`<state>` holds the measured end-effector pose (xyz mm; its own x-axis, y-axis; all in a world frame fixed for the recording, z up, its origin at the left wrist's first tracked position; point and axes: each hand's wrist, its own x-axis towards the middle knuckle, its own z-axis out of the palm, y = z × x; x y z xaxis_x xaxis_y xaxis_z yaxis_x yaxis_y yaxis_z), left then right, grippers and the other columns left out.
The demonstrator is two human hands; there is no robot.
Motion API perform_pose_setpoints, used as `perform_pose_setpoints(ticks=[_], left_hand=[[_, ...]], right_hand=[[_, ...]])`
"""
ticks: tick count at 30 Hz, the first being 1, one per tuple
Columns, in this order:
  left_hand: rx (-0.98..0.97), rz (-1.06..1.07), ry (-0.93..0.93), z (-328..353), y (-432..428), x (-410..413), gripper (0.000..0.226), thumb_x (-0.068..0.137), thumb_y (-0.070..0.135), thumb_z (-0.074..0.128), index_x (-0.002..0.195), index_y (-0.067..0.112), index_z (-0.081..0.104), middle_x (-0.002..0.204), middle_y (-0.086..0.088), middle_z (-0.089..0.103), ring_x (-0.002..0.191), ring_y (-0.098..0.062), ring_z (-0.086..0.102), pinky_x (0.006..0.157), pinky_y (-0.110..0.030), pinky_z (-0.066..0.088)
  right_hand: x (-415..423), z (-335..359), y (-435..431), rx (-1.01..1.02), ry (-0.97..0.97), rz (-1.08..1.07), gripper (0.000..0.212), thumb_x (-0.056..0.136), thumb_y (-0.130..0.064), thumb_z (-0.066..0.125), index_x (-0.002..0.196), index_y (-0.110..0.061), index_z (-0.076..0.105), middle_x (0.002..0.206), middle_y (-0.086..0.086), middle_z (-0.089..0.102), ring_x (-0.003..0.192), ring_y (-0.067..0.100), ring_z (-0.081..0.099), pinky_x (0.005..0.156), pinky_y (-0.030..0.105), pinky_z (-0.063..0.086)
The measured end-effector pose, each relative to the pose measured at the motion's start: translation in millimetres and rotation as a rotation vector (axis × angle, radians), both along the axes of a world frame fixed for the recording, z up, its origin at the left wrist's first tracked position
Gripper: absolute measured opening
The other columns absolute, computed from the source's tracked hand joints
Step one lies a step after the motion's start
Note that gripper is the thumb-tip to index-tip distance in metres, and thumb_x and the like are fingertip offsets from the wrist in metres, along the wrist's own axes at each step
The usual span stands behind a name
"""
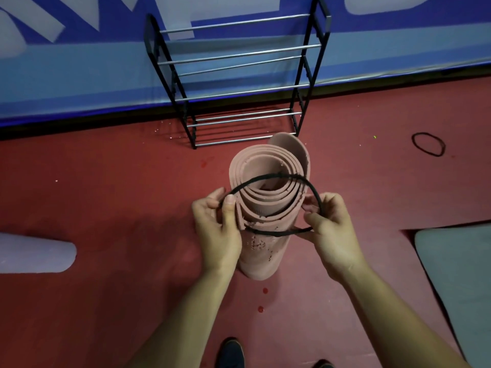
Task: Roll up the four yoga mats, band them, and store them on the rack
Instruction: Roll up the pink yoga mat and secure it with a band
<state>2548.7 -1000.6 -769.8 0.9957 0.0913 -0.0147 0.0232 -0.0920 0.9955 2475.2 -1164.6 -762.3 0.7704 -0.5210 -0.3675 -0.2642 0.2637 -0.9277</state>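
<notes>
Both forearms (pixel 186 314) reach up from the bottom edge, either side of my shoe (pixel 229 351), to the pink mat roll (pixel 268 197). It stands on end on the red floor at frame centre, long axis vertical, spiral top facing me. My left hand (pixel 218 229) and right hand (pixel 332 235) flank its upper end, equally near. Each pinches the black band (pixel 276 177) between thumb and curled fingers, pulling it into a wide loop. That loop sits tilted: the far arc crosses the roll's top, the near arc runs in front just below the rim. I judge the far side must clear the back edge before the loop slides down. Beyond, the rack (pixel 239 54) stands at upper centre; a spare band (pixel 413 142) lies upper right, a grey mat (pixel 457 274) lower right, a lavender mat (pixel 34 253) at left.
</notes>
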Motion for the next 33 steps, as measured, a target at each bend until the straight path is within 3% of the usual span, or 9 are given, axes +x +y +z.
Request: perform_pose_setpoints(ticks=[5, 11, 15, 17, 19, 22, 25, 29, 33], left_hand=[[0.122, -0.079, -0.066, -2.4, 4.1, 2.8, 0.010, 0.102, 0.023, 0.057, 0.111, 0.021, 0.060, 0.116, 0.009, 0.068, 0.111, -0.004, 0.065, 0.096, -0.021, 0.049], [0.263, -0.092, -0.067, 1.6, 6.5, 10.1, 0.010, 0.097, 0.033, 0.050, 0.099, 0.026, 0.057, 0.108, 0.015, 0.067, 0.103, -0.007, 0.065, 0.092, -0.035, 0.052], [0.159, -0.104, 0.084, 1.3, 6.6, 11.7, 0.014, 0.102, 0.028, 0.047, 0.090, 0.025, 0.052, 0.126, -0.002, 0.065, 0.116, -0.016, 0.061, 0.099, -0.035, 0.047], [0.083, -0.038, 0.194, 6.1, 2.9, 12.9, 0.021, 0.101, 0.037, 0.046, 0.086, 0.024, 0.051, 0.094, -0.007, 0.065, 0.088, -0.024, 0.061, 0.083, -0.051, 0.048], [0.074, 0.047, 0.253, 10.6, 0.4, 16.5, 0.027, 0.102, 0.040, 0.045, 0.083, 0.022, 0.050, 0.068, 0.004, 0.053, 0.064, -0.013, 0.050, 0.065, -0.045, 0.044], [0.053, 0.129, 0.288, 10.7, -0.2, 20.5, 0.031, 0.105, 0.037, 0.044, 0.080, 0.019, 0.047, 0.064, 0.007, 0.042, 0.059, -0.011, 0.041, 0.061, -0.039, 0.039], [0.093, 0.135, 0.256, 10.3, 0.7, 18.4, 0.030, 0.106, 0.034, 0.043, 0.079, 0.021, 0.046, 0.069, 0.009, 0.043, 0.062, -0.008, 0.040, 0.065, -0.035, 0.040], [0.129, 0.141, 0.229, 7.1, 1.7, 14.3, 0.032, 0.105, 0.038, 0.038, 0.078, 0.022, 0.046, 0.071, 0.006, 0.047, 0.066, -0.014, 0.044, 0.068, -0.043, 0.043], [0.189, 0.159, 0.216, 5.1, 6.1, 14.8, 0.032, 0.104, 0.043, 0.036, 0.081, 0.023, 0.047, 0.071, 0.007, 0.050, 0.064, -0.014, 0.047, 0.067, -0.037, 0.042]], right_hand=[[4.4, 4.1, 4.0, -0.125, 0.011, 0.026, 0.054, 0.098, 0.005, 0.045, 0.136, -0.033, 0.049, 0.123, -0.029, 0.065, 0.121, 0.002, 0.061, 0.105, 0.054, 0.051], [4.5, 5.8, 1.3, -0.194, 0.088, 0.016, 0.057, 0.086, -0.021, 0.044, 0.136, -0.044, 0.056, 0.133, -0.020, 0.063, 0.127, 0.000, 0.056, 0.114, 0.047, 0.043], [8.1, 4.4, 5.6, -0.153, 0.092, 0.011, 0.036, 0.084, -0.026, 0.047, 0.110, -0.040, 0.067, 0.117, -0.010, 0.070, 0.116, 0.011, 0.063, 0.108, 0.056, 0.047], [8.6, 5.7, 8.6, -0.150, 0.072, 0.005, 0.030, 0.083, -0.035, 0.049, 0.108, -0.043, 0.064, 0.113, -0.014, 0.072, 0.112, 0.012, 0.065, 0.103, 0.059, 0.050], [8.3, 10.4, 10.8, -0.190, 0.073, 0.033, 0.042, 0.080, -0.041, 0.049, 0.119, -0.053, 0.057, 0.116, -0.017, 0.071, 0.114, 0.014, 0.065, 0.100, 0.060, 0.051], [8.5, 13.3, 11.0, -0.161, 0.049, 0.104, 0.053, 0.078, -0.038, 0.051, 0.128, -0.054, 0.057, 0.123, -0.013, 0.070, 0.117, 0.019, 0.066, 0.100, 0.061, 0.052], [11.1, 11.0, 7.4, -0.098, 0.074, 0.074, 0.054, 0.083, -0.021, 0.049, 0.128, -0.047, 0.062, 0.110, -0.002, 0.076, 0.102, 0.017, 0.072, 0.094, 0.051, 0.059], [18.2, 15.7, -1.6, -0.016, 0.145, 0.059, 0.044, 0.097, -0.009, 0.040, 0.116, -0.034, 0.071, 0.093, 0.002, 0.079, 0.081, 0.018, 0.076, 0.059, 0.029, 0.059], [21.3, 14.6, -5.5, -0.164, 0.147, 0.097, 0.042, 0.096, -0.004, 0.044, 0.113, -0.032, 0.070, 0.091, -0.008, 0.078, 0.083, 0.010, 0.072, 0.068, 0.028, 0.058]])
